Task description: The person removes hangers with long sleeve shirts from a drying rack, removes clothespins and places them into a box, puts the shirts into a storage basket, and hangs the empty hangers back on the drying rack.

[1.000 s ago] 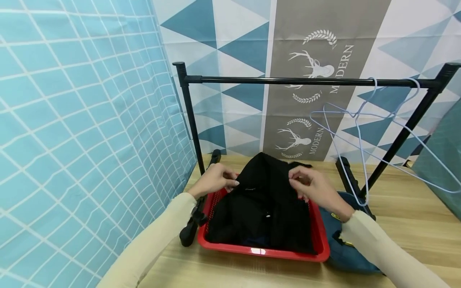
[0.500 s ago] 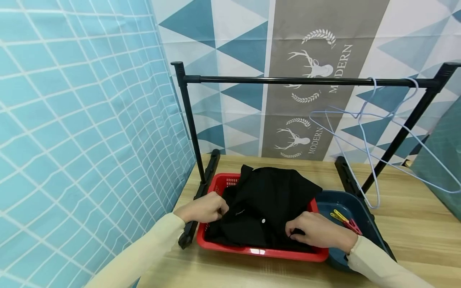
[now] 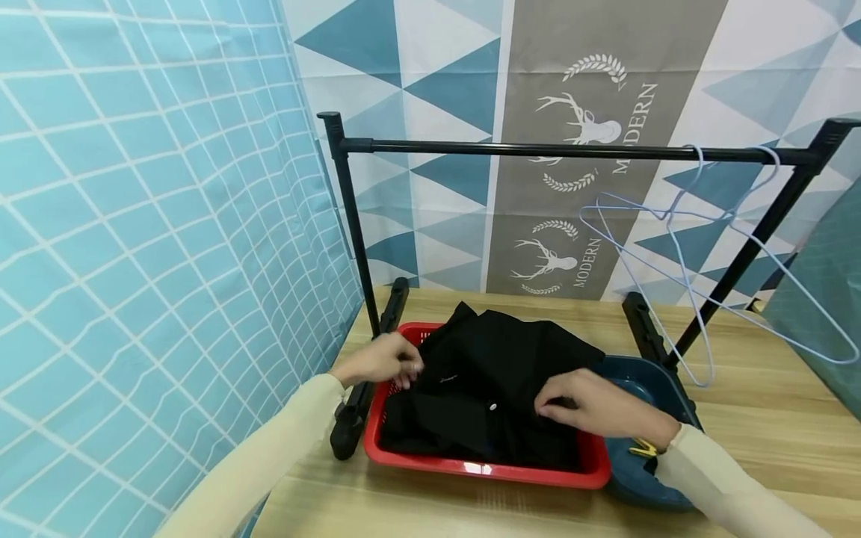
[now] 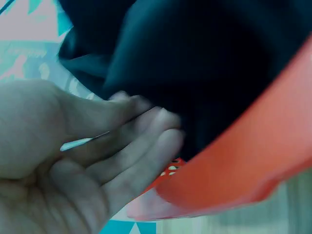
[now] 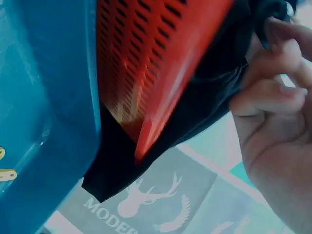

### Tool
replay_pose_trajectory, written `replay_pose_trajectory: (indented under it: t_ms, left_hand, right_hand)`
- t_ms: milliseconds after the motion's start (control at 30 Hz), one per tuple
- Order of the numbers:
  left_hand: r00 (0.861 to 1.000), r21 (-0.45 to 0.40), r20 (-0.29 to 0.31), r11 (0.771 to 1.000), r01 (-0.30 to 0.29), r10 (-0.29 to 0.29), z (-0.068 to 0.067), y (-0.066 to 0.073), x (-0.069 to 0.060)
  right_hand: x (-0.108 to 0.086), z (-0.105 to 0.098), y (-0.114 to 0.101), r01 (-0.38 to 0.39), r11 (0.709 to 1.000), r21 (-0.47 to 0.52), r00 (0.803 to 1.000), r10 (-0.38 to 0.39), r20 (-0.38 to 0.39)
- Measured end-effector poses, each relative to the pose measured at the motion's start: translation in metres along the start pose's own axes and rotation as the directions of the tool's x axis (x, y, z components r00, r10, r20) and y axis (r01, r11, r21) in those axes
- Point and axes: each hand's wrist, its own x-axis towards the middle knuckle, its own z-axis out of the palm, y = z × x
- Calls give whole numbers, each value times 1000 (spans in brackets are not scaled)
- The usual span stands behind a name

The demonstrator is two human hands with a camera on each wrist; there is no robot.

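A black garment with a white button and a small white mark lies bunched in a red plastic basket, part of it hanging over the far right rim. My left hand is at the basket's left side, close to the cloth. In the left wrist view its fingers are bent loosely towards the thumb, with no cloth plainly gripped. Over the garment's right part is my right hand. Its fingers are loosely curled, and the fingertips come near a dark fold; contact there is unclear.
A dark blue basin holding a yellow clothespin stands right of the basket, partly under my right arm. Behind stretches a black clothes rack with light blue hangers at its right end. A blue checked sheet borders the left.
The garment was raised by both hands a second ago, then came down spread over the basket. Since half a second ago both hands have risen slightly, and the left fingers have loosened.
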Motion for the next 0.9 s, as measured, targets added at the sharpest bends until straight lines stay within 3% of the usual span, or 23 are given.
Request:
replay_pose_trajectory:
  t_ms: [100, 200, 333, 467, 567, 667, 767, 900]
  left_hand:
    - [988, -130, -130, 990, 62, -79, -10, -1, 10]
    - [975, -150, -188, 984, 93, -121, -15, 1, 23]
    - [976, -83, -160, 987, 135, -147, -14, 6, 42]
    - [983, 26, -119, 989, 144, -140, -6, 9, 62]
    - [981, 97, -137, 984, 148, -134, -1, 11, 74]
    - [975, 150, -182, 976, 157, -129, 3, 13, 82]
    - [971, 209, -217, 967, 144, -98, 4, 12, 85]
    - [969, 221, -244, 970, 104, -48, 3, 6, 84]
  right_hand:
    - [1, -10, 7, -130, 991, -10, 979, 127, -156]
    - [5, -18, 16, -335, 942, 1, 908, 323, -268]
    - [11, -22, 36, -533, 843, -65, 810, 488, -325]
    - [14, -21, 57, -627, 767, -138, 763, 568, -307]
    - [15, -19, 66, -660, 740, -131, 741, 611, -280]
    - [16, -17, 71, -665, 736, -127, 733, 613, -295]
    - [18, -16, 73, -656, 741, -143, 739, 592, -322]
    - [23, -18, 74, -631, 754, -180, 754, 543, -369]
